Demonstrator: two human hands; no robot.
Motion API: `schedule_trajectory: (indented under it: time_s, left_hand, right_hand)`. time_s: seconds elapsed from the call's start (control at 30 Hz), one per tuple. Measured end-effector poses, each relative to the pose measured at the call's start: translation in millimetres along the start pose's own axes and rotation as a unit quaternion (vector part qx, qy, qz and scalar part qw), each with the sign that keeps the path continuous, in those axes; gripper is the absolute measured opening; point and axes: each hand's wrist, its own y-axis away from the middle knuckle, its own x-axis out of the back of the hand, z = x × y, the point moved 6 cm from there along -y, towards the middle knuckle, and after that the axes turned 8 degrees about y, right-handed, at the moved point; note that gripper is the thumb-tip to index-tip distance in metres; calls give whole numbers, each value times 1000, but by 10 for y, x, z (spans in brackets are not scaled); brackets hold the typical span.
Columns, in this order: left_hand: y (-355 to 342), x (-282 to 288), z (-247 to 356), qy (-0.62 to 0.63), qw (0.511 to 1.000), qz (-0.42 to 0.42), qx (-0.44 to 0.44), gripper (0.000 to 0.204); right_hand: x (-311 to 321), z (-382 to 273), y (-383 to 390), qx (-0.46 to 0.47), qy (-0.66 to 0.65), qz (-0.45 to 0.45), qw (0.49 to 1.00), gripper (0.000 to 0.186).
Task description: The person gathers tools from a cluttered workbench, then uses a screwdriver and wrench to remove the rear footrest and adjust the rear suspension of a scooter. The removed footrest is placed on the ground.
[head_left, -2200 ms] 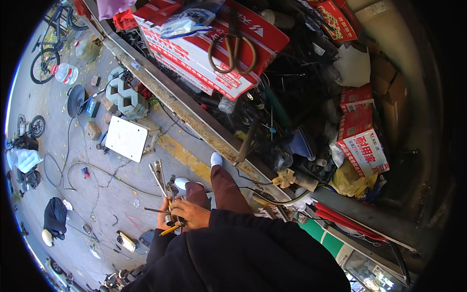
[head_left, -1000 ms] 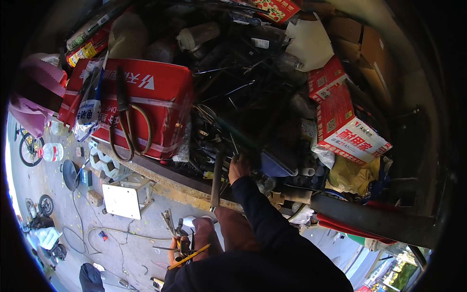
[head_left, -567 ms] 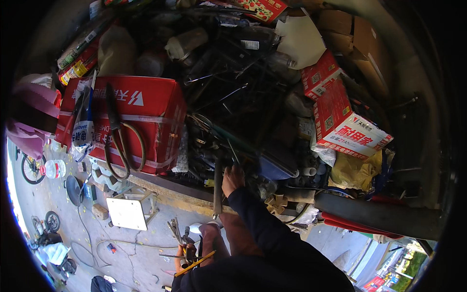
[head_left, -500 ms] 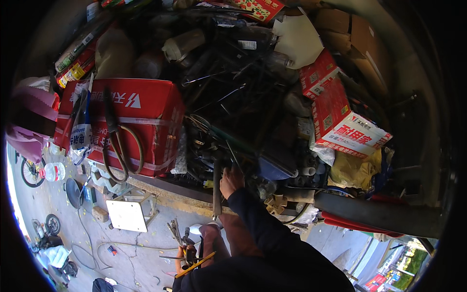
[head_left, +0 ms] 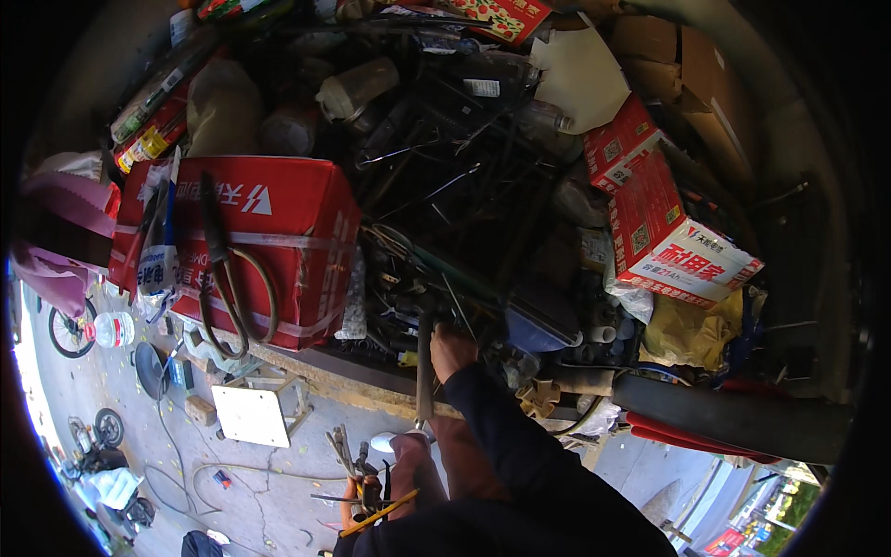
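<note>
One cluttered bin spans most of my view, a red carton at its left. A long dull handle reaches across the rim. Just beside it, the right hand dips into the clutter; from here I can't tell whether it pinches anything. Outside the bin, I see the left hand curled around metal tools, a yellow rod slanting alongside. That bundle looks gathered; the right has nothing raised clear.

White characters mark the large red carton, blue ones the plastic bag, red ones the red-and-white carton.
</note>
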Motion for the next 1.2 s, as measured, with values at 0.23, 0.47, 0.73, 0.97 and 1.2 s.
schedule_trajectory:
  time_s: [0.23,0.47,0.73,0.97,1.2]
  left_hand:
    - [-52,75,27,-16,998,23,-62,23]
    - [-102,97,-30,-1,999,30,-44,23]
    - [-131,131,-49,-1,999,40,-30,25]
    - [-167,150,-25,-35,997,46,-54,27]
    - [-191,163,-24,-33,998,29,-53,26]
  right_hand:
    - [-125,-20,-117,-14,27,-11,999,12]
    - [-63,192,-111,-62,15,-48,997,21]
    - [-110,138,-121,-35,4,-2,999,15]
    - [18,64,-71,48,65,129,988,17]
    - [-62,50,-81,9,21,-24,999,10]
